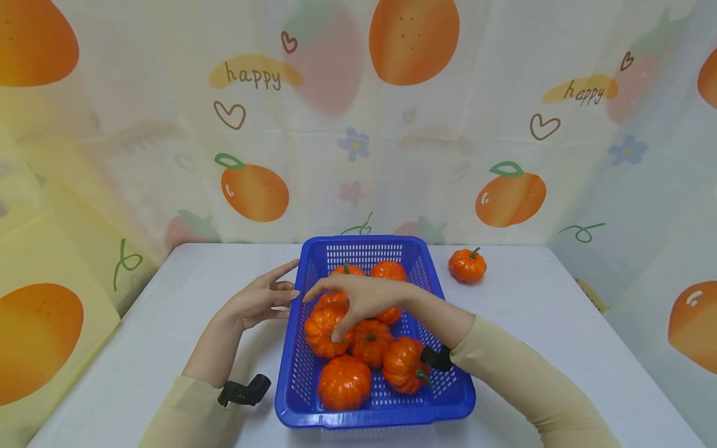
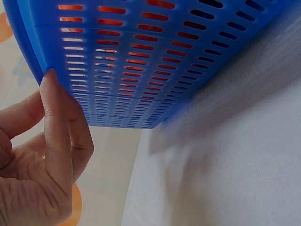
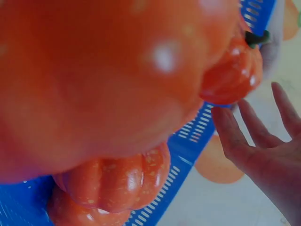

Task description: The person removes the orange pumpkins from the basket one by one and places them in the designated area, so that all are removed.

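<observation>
A blue plastic basket [image 1: 375,418] with slotted walls holds several small orange pumpkins [image 1: 344,382]. On its left side, my left hand [image 1: 260,302] reaches to the rim, a fingertip touching it in the left wrist view; the fingers are loosely bent and spread. My right hand [image 1: 372,292] is over the basket from the right, fingers spread and pointing left. Its thumb overlaps the green stem of a ribbed pumpkin [image 1: 320,333] near the left wall. Spread right fingers [image 3: 230,132] also appear beside a stemmed pumpkin [image 3: 235,70] in the right wrist view.
One more pumpkin [image 1: 467,266] sits on the white tabletop [image 1: 521,348], right of the basket. Behind the table hangs a fruit-printed curtain [image 1: 358,186]. A black wrist camera [image 1: 244,391] is strapped to the left wrist, another [image 1: 437,359] to the right.
</observation>
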Action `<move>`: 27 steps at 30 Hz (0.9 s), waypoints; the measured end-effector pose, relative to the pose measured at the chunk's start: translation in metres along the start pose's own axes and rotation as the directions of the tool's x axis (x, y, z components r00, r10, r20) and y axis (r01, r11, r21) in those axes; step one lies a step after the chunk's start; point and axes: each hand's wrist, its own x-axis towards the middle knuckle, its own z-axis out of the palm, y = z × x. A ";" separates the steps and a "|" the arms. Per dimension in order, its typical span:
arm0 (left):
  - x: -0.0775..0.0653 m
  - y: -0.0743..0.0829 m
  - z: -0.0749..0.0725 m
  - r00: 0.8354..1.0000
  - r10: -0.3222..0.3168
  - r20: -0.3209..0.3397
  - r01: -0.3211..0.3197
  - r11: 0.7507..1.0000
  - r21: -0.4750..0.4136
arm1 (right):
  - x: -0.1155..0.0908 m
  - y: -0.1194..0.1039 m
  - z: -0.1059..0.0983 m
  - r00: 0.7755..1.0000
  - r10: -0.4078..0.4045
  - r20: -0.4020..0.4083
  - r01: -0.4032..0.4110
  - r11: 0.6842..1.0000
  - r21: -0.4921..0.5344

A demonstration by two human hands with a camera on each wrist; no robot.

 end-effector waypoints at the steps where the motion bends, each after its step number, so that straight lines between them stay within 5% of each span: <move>1: 0.000 0.000 0.000 1.000 -0.002 -0.004 0.002 1.000 0.001 | 0.001 0.000 0.001 1.000 0.006 0.014 -0.006 1.000 -0.008; 9: 0.000 -0.002 0.000 1.000 0.006 -0.001 -0.006 1.000 0.007 | 0.002 0.004 0.007 0.995 0.050 0.085 -0.044 0.996 -0.073; 27: 0.000 -0.002 0.000 1.000 0.005 -0.017 -0.004 1.000 0.018 | 0.002 0.013 0.002 0.997 0.021 0.078 -0.017 0.998 -0.052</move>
